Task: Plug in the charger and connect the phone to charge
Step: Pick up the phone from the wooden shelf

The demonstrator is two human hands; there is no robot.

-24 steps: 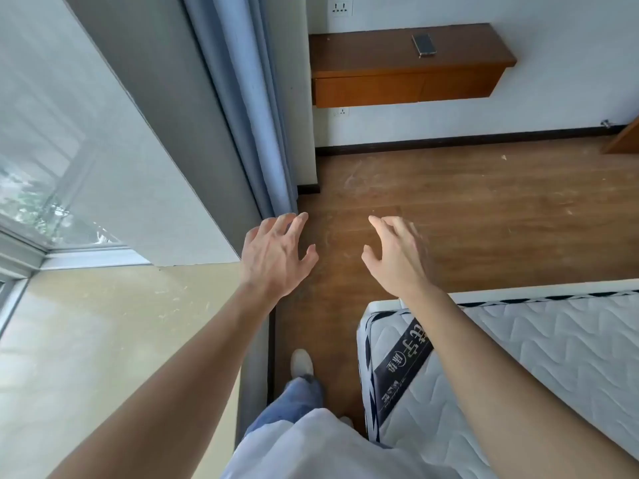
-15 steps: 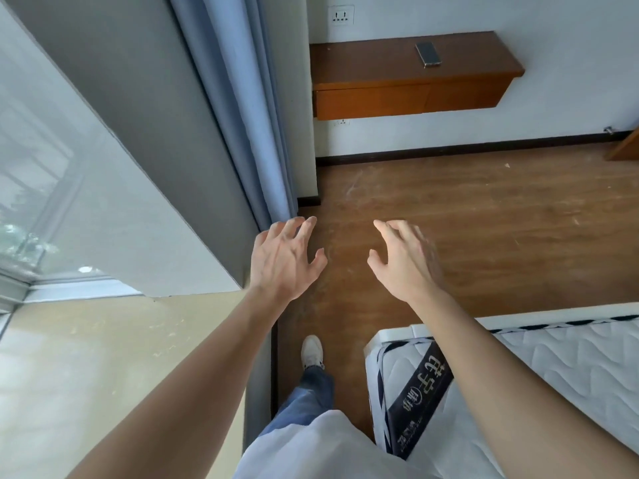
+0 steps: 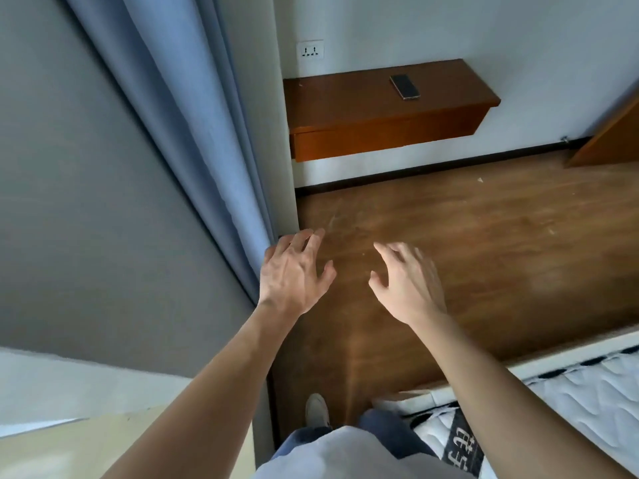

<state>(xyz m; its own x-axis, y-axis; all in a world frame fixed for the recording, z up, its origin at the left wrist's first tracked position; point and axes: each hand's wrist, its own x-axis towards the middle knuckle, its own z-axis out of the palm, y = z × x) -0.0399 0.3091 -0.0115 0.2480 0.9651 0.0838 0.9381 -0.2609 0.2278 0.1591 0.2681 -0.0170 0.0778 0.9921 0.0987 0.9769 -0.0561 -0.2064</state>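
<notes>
A dark phone (image 3: 404, 86) lies flat on a brown wall-mounted shelf (image 3: 345, 102) ahead of me. A white wall socket (image 3: 310, 49) sits on the wall just above the shelf's left end. No charger shows anywhere. My left hand (image 3: 294, 273) and my right hand (image 3: 408, 285) are stretched out in front over the wooden floor, well short of the shelf. Both have spread fingers and hold nothing.
A blue curtain (image 3: 193, 133) hangs along a grey wall on my left, beside a white wall corner (image 3: 276, 133). A white quilted mattress (image 3: 567, 409) is at my lower right. Brown furniture (image 3: 608, 140) juts in at the right edge. My shoe (image 3: 316, 409) is on the floor.
The view has moved forward: the shelf, phone and socket are closer and lower in frame, the window has left the view. Both hands stay open and held out.
</notes>
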